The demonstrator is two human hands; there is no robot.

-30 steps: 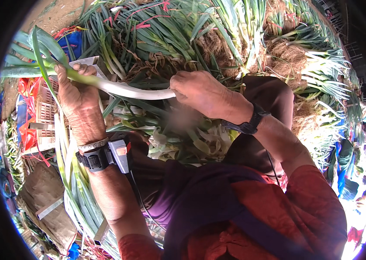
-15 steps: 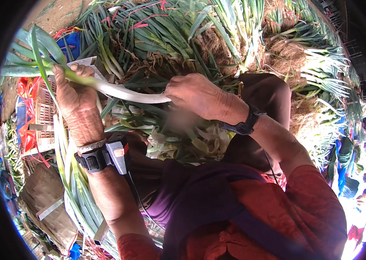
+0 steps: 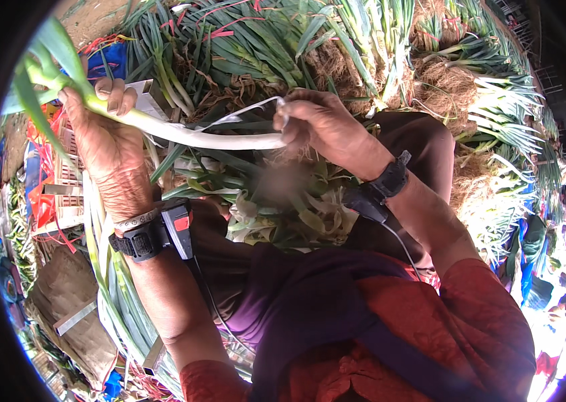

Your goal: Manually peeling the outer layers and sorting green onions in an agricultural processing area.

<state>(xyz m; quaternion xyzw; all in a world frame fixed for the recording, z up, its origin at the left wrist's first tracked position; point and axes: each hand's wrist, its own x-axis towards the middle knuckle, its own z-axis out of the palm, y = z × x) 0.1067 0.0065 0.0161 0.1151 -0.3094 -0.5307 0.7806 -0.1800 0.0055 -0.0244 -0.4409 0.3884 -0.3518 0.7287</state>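
A long leek (image 3: 209, 139) lies slantwise in front of me, its green leaves at the left and its white stalk pointing right. My left hand (image 3: 114, 144) is closed around it where green turns pale. My right hand (image 3: 330, 127) is closed in a pinch on a thin white strip of leek skin (image 3: 243, 112), which stretches from the stalk up to the fingertips. The stalk's root end reaches just beneath those fingers. Below the stalk, a heap of stripped leek skins (image 3: 283, 214) lies between my knees, partly behind a blurred patch.
Bundled leeks (image 3: 243, 60) tied with pink ribbon lie across the far side. More bundles with brown roots (image 3: 447, 87) stand at the right. At the left are a plastic crate (image 3: 68, 181), red plastic, brown cardboard (image 3: 68, 308) and loose long leeks (image 3: 119, 295) beside my left forearm.
My right hand has risen slightly and moved right, drawing a strip of skin away from the stalk. My left hand has shifted a little left with the leek.
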